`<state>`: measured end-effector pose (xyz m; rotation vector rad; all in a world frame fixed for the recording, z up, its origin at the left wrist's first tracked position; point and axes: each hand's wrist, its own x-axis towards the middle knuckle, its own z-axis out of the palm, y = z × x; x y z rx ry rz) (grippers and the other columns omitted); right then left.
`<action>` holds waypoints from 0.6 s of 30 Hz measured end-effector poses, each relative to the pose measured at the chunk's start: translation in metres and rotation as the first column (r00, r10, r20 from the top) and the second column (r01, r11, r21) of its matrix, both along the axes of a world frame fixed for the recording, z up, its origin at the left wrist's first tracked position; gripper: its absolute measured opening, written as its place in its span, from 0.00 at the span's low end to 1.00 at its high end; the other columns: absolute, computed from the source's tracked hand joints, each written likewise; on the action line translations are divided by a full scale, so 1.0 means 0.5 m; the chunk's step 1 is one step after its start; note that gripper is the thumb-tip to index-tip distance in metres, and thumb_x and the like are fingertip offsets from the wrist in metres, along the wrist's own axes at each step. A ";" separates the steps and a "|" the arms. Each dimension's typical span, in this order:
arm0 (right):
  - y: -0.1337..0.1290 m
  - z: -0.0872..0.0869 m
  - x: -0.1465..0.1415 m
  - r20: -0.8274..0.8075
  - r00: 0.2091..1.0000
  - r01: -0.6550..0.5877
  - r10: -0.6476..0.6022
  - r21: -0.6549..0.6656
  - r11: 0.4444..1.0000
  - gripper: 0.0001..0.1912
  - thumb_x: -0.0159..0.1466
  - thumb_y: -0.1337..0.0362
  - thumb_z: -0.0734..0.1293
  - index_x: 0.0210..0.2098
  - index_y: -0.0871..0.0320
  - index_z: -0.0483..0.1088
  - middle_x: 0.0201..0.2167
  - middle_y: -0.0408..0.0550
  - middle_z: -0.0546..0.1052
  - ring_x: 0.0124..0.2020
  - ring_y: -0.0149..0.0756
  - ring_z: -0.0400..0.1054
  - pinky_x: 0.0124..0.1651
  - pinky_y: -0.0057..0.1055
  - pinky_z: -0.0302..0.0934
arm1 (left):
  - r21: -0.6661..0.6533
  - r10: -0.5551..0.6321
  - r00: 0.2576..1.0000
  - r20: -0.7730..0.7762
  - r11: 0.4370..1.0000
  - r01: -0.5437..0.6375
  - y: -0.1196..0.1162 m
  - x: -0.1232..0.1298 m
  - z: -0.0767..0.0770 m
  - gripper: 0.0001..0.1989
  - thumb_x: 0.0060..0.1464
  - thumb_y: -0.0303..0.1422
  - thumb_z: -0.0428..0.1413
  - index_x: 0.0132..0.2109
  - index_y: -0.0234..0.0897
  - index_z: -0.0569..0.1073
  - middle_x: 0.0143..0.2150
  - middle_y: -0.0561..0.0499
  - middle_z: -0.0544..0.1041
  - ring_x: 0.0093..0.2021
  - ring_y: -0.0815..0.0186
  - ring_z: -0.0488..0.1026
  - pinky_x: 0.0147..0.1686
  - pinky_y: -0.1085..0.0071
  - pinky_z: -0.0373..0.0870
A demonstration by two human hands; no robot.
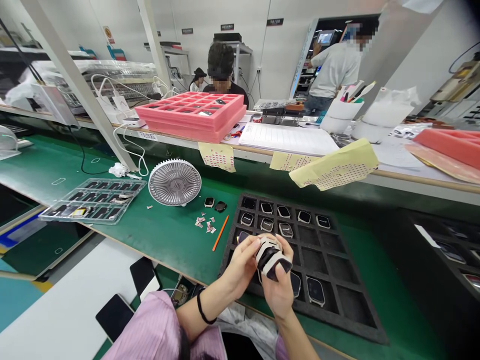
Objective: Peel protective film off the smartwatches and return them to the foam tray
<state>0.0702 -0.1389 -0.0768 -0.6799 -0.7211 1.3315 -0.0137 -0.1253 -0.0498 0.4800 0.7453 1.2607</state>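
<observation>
While hands (240, 265) grip smartwatch (272, 257), long axis diagonal

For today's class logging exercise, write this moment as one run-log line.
left hand: holds white-and-black watch | right hand: holds same watch | under hands: black foam tray of watches

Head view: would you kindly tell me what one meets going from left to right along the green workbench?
Clear plastic tray → round desk fan → orange stick → black foam tray
</observation>
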 end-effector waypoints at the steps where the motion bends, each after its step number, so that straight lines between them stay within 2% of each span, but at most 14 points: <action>1: 0.000 0.001 0.002 -0.026 0.999 -0.037 0.036 -0.016 0.999 0.27 0.53 0.52 0.71 0.50 0.48 0.64 0.49 0.48 0.71 0.53 0.44 0.64 0.54 0.41 0.58 | -0.026 -0.056 0.997 0.053 0.998 0.058 -0.001 -0.006 0.002 0.17 0.44 0.42 0.64 0.39 0.36 0.77 0.41 0.48 0.77 0.41 0.63 0.73 0.40 0.71 0.69; 4: -0.003 0.001 0.005 -0.055 0.994 -0.100 0.097 -0.067 0.993 0.29 0.51 0.53 0.72 0.51 0.47 0.64 0.47 0.48 0.72 0.52 0.45 0.65 0.52 0.41 0.59 | -0.073 -0.164 0.976 0.143 0.982 0.176 -0.004 -0.023 0.002 0.18 0.44 0.41 0.64 0.41 0.37 0.76 0.40 0.48 0.77 0.41 0.64 0.73 0.39 0.71 0.69; 6: -0.006 -0.001 0.003 -0.065 0.991 -0.125 0.120 -0.082 0.989 0.29 0.52 0.53 0.72 0.52 0.47 0.64 0.47 0.49 0.72 0.51 0.46 0.66 0.53 0.42 0.59 | -0.078 -0.174 0.976 0.131 0.980 0.185 -0.006 -0.030 -0.001 0.19 0.43 0.41 0.65 0.42 0.38 0.76 0.39 0.49 0.76 0.39 0.64 0.73 0.38 0.71 0.69; 10: -0.005 -0.003 -0.011 -0.083 0.985 -0.158 0.151 -0.083 0.984 0.28 0.53 0.53 0.72 0.52 0.46 0.63 0.47 0.47 0.73 0.52 0.44 0.66 0.53 0.41 0.59 | -0.054 -0.126 0.991 0.042 0.990 0.129 -0.007 -0.041 -0.015 0.20 0.43 0.42 0.65 0.44 0.42 0.74 0.35 0.52 0.75 0.36 0.67 0.72 0.36 0.73 0.69; 12: -0.002 -0.003 -0.019 -0.081 0.984 -0.165 0.158 -0.095 0.982 0.28 0.55 0.54 0.71 0.53 0.46 0.63 0.47 0.47 0.73 0.51 0.42 0.66 0.53 0.39 0.60 | -0.032 -0.188 0.982 -0.029 0.982 0.187 0.002 -0.057 -0.027 0.23 0.44 0.45 0.64 0.46 0.42 0.74 0.29 0.53 0.73 0.30 0.69 0.71 0.32 0.73 0.69; 14: 0.002 -0.001 -0.025 -0.074 0.982 -0.179 0.172 -0.111 0.978 0.27 0.56 0.55 0.70 0.53 0.46 0.63 0.46 0.46 0.73 0.47 0.41 0.68 0.50 0.39 0.62 | 0.017 -0.251 0.950 -0.188 0.966 0.259 0.021 -0.089 -0.039 0.25 0.46 0.48 0.62 0.48 0.40 0.73 0.25 0.54 0.71 0.25 0.70 0.69 0.27 0.73 0.68; 15: 0.004 0.001 -0.026 -0.072 0.980 -0.192 0.185 -0.110 0.975 0.27 0.57 0.55 0.70 0.54 0.46 0.62 0.46 0.46 0.72 0.44 0.41 0.69 0.48 0.39 0.63 | 0.055 -0.237 0.919 -0.314 0.962 0.266 0.034 -0.112 -0.044 0.25 0.47 0.48 0.60 0.48 0.39 0.72 0.27 0.53 0.72 0.25 0.69 0.69 0.27 0.73 0.68; 16: 0.005 0.003 -0.026 -0.075 0.976 -0.211 0.205 -0.099 0.972 0.27 0.57 0.56 0.70 0.54 0.45 0.61 0.45 0.46 0.72 0.41 0.40 0.70 0.45 0.39 0.64 | 0.117 -0.143 0.875 -0.462 0.968 0.220 0.048 -0.139 -0.049 0.23 0.49 0.48 0.58 0.48 0.39 0.72 0.32 0.50 0.74 0.28 0.68 0.71 0.29 0.71 0.69; 17: 0.007 0.005 -0.025 -0.080 0.971 -0.231 0.225 -0.083 0.969 0.26 0.58 0.56 0.69 0.55 0.45 0.61 0.44 0.46 0.72 0.38 0.39 0.70 0.42 0.40 0.65 | 0.182 -0.017 0.781 -0.624 0.969 0.166 0.062 -0.169 -0.055 0.19 0.51 0.45 0.58 0.45 0.38 0.72 0.38 0.48 0.75 0.34 0.66 0.73 0.33 0.69 0.71; 18: 0.008 0.008 -0.023 -0.088 0.966 -0.251 0.245 -0.063 0.966 0.25 0.59 0.56 0.68 0.55 0.45 0.60 0.43 0.46 0.72 0.36 0.39 0.70 0.40 0.40 0.66 | 0.256 0.154 0.613 -0.775 0.963 0.082 0.077 -0.201 -0.060 0.16 0.51 0.43 0.57 0.42 0.37 0.72 0.42 0.46 0.74 0.38 0.64 0.72 0.37 0.68 0.71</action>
